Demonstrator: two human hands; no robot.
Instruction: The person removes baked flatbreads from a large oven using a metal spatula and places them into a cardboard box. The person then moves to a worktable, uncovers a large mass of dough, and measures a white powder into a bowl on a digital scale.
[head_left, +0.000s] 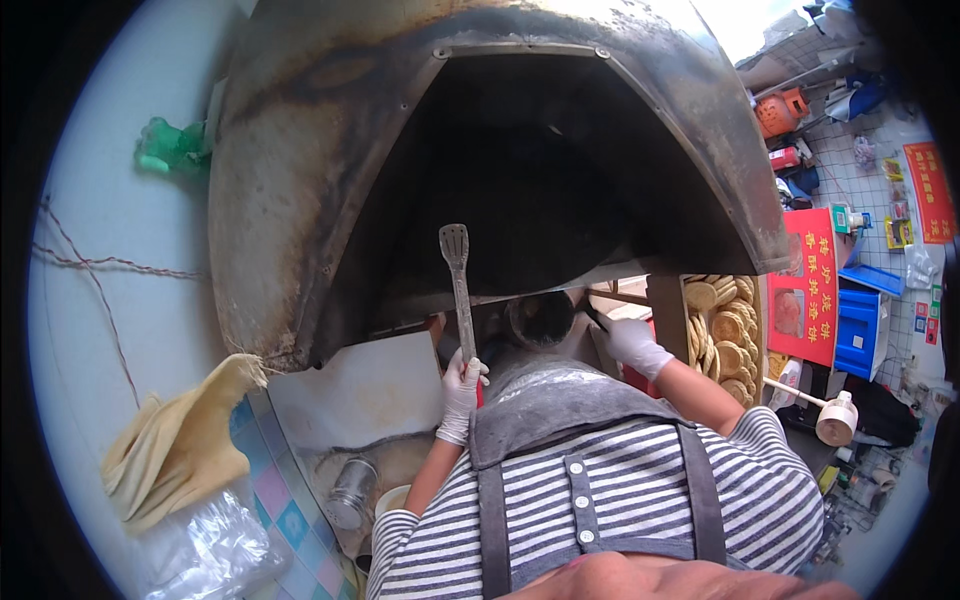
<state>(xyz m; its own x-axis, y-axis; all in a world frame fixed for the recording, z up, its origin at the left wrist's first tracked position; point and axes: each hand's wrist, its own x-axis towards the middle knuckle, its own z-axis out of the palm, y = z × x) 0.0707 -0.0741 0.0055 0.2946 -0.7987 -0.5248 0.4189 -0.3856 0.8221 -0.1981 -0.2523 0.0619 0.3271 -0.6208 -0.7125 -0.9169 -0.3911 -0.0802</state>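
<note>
My left hand (459, 394), in a white glove, is shut around the red handle of a slotted metal spatula (460, 289). The spatula's blade points up, in front of the dark mouth of a large metal oven hood (270, 187). At the right, my gloved right hand (632, 343) grips a thin dark handle (597, 318); what it belongs to is hard to make out. Between my hands, below the hood's lower edge, sits a round container (541, 321) with a dark inside. Beyond my right hand, round flatbreads (726, 326) are stacked in rows.
A pale board (367, 397) lies left of my left hand, with a metal shaker (352, 491) below it. A yellow cloth (187, 442) hangs by clear plastic bags (210, 551). On the right are a blue crate (859, 330), a long-handled ladle (834, 420) and an orange gas cylinder (781, 112).
</note>
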